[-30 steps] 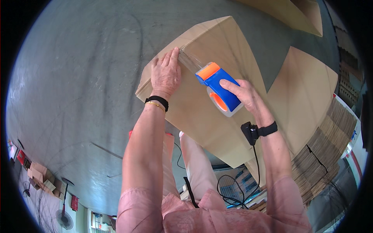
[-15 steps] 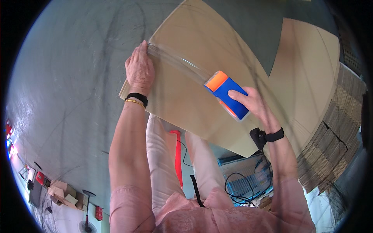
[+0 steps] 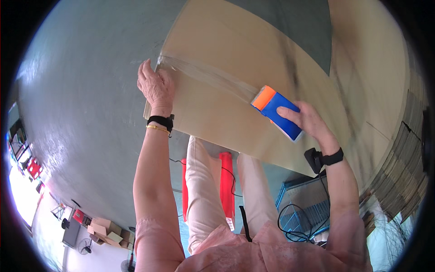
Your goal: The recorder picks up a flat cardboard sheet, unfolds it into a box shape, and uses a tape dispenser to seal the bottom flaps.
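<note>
A blue and orange tape dispenser [image 3: 282, 112] is in my right hand [image 3: 312, 121], thumb along its top and fingers wrapped under it. From its orange end a strip of clear tape [image 3: 204, 72] runs across the tan cardboard sheet [image 3: 226, 122] to the sheet's left edge. Some of the strip looks wrinkled and shiny. At that edge, just below the tape's end, rests my left hand [image 3: 156, 88], fingers apart and slightly bent over the edge. Whether its fingertips touch the tape I cannot tell.
More cardboard [image 3: 362, 68] lies to the right, beside a thick stack of sheets [image 3: 398, 158]. Below the sheet are a blue wire crate [image 3: 303, 211] with a black cable and a red object [image 3: 226, 181] by my legs. Opened boxes [image 3: 108, 232] sit at the lower left.
My left hand has lifted from lying flat on the tape's end and slid slightly down the edge, its fingers bending. The dispenser has shifted a little right in the picture; the view has moved too.
</note>
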### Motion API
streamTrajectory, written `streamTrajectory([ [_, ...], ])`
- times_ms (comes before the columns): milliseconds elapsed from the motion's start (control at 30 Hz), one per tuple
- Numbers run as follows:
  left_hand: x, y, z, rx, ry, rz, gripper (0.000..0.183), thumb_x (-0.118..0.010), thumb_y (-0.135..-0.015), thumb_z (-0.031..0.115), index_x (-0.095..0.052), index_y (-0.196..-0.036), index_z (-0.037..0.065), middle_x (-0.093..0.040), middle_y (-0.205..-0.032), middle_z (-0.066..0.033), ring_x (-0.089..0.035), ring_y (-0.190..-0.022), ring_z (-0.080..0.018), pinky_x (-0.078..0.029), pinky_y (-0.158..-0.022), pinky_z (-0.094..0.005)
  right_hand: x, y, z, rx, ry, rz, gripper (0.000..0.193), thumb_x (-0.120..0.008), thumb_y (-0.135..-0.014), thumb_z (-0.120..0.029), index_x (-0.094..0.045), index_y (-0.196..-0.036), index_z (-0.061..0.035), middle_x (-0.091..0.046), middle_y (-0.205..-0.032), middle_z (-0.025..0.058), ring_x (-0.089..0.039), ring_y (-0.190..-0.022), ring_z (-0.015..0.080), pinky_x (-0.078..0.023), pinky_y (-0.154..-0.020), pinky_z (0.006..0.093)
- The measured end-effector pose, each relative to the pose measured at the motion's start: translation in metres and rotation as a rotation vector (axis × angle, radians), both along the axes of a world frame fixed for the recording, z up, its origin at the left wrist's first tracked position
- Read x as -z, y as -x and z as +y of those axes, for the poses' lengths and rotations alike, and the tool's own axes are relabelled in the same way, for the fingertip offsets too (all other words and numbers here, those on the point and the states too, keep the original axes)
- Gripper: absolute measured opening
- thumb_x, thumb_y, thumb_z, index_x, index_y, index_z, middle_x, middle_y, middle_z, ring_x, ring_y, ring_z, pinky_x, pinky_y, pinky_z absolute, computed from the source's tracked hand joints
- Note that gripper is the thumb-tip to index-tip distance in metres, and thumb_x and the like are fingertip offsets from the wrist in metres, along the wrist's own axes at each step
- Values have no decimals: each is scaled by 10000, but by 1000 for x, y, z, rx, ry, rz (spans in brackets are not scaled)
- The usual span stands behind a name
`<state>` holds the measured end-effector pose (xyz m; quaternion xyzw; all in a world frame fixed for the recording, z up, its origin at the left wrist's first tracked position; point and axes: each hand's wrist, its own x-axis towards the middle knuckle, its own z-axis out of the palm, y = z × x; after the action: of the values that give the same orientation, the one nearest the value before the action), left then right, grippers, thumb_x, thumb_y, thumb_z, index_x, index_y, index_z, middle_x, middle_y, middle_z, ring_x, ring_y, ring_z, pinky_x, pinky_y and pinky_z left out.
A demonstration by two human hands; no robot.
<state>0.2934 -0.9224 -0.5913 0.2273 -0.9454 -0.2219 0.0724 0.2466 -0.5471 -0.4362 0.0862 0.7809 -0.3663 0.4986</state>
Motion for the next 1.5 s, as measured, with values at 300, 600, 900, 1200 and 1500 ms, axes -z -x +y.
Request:
streamTrajectory([
  [300, 3, 1, 91, 1, -18, -133, 963, -439, -928, 612, -137, -1503, -98, -105, -1587, -285, -25, -1498, -392, -17, -1212, -507, 8, -3, 14, 73, 48, -69, 528, -680, -867, -471, -678, -1061, 20, -707, -920, 89, -665, -835, 157, -521, -798, 301],
  [600, 14, -4, 66, -4, 61, -126, 1092, -412, -873, 731, -70, -1521, -79, -53, -1609, -253, 14, -1505, -372, 28, -1203, -513, 5, -3, 16, 164, 197, -44, 539, -680, -893, -413, -615, -1225, 6, -687, -1078, 94, -642, -956, 150, -501, -878, 295],
  [900, 16, 12, 54, -5, 93, -156, 1170, -435, -819, 802, -73, -1530, -55, -53, -1611, -248, 24, -1507, -365, 36, -1201, -519, 19, -13, 44, 110, 179, -26, 553, -693, -874, -431, -638, -1165, 36, -699, -987, 102, -652, -874, 149, -518, -814, 299],
  [1200, -5, 27, 40, -174, -235, 18, 817, -562, -942, 497, -207, -1531, 55, -376, -1495, -164, -392, -1360, -290, -257, -1128, -474, 19, -8, 54, 119, 191, -36, 551, -711, -858, -452, -667, -1108, 37, -698, -926, 88, -644, -840, 123, -520, -774, 284],
  [1500, -1, 22, -28, -347, -746, -114, 426, -713, -889, 170, -577, -1264, 19, -608, -1197, -78, -571, -1096, -163, -454, -964, -303, 10, -2, 45, 174, 200, -110, 528, -729, -848, -430, -673, -1093, 34, -706, -919, 76, -652, -820, 116, -524, -766, 271],
])
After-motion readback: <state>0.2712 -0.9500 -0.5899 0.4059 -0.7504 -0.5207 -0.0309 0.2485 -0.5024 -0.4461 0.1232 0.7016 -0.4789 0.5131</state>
